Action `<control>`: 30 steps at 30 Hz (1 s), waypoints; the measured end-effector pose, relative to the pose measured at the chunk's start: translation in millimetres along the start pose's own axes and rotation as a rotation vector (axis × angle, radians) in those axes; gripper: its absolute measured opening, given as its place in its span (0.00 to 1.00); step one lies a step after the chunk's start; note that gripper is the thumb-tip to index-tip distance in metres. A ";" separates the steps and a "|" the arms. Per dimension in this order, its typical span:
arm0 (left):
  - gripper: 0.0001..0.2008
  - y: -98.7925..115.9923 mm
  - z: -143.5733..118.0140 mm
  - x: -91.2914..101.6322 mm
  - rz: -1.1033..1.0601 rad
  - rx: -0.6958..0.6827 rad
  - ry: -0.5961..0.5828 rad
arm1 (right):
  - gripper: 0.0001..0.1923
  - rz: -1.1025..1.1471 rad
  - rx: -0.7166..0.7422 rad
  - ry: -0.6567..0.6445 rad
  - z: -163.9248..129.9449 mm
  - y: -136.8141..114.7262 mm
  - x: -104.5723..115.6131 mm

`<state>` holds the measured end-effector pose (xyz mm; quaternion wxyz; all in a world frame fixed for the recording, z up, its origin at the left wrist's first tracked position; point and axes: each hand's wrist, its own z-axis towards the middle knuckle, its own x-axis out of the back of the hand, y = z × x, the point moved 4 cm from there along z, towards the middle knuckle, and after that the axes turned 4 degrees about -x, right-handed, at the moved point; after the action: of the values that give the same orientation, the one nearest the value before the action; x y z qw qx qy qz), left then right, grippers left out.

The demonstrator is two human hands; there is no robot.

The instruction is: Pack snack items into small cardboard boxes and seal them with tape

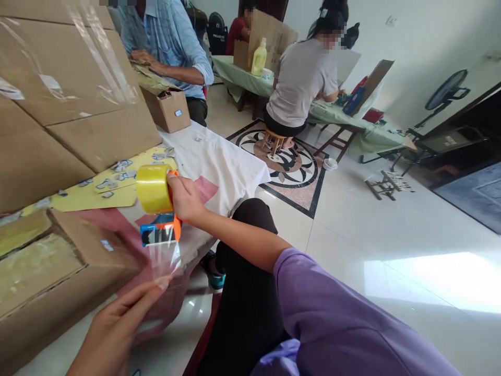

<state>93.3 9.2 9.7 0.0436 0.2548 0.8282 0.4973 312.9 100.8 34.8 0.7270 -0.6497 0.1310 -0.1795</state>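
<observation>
My right hand (186, 197) is closed around an orange and blue tape dispenser (162, 230) that carries a thick yellowish roll of packing tape (154, 188). From its cutting end a strip of clear tape (164, 258) hangs down to my left hand (125, 310), whose thumb and finger pinch the strip's free end. Left of both hands a closed cardboard box (97, 266) with tape across its top rests near the table's edge. The dispenser is held above the table, apart from the box.
A stack of taped cartons (78, 73) rises at the left. Scraps lie on yellow card (113, 183) over the white tablecloth (219, 154). Across the table a person in a blue shirt (164, 36) handles a small box (168, 109). Another person sits on a wooden stool (273, 140).
</observation>
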 end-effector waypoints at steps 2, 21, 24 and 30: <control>0.24 -1.2 -2.7 0.2 -0.049 0.069 -0.010 | 0.22 -0.004 0.010 0.000 -2.0 -1.7 -0.9; 0.25 11.9 4.5 21.5 -0.258 0.013 0.013 | 0.23 0.007 0.199 0.058 -1.8 -8.5 5.2; 0.24 12.2 5.2 22.3 -0.268 0.001 0.050 | 0.23 0.072 0.156 0.060 -1.1 -5.3 2.8; 0.27 11.4 7.3 19.3 -0.218 -0.014 0.010 | 0.23 0.157 0.177 0.082 -2.3 -6.8 4.2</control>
<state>83.3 28.3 19.1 0.0950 0.1606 0.8477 0.4966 315.1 96.3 41.5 0.7874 -0.5627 0.1947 -0.1595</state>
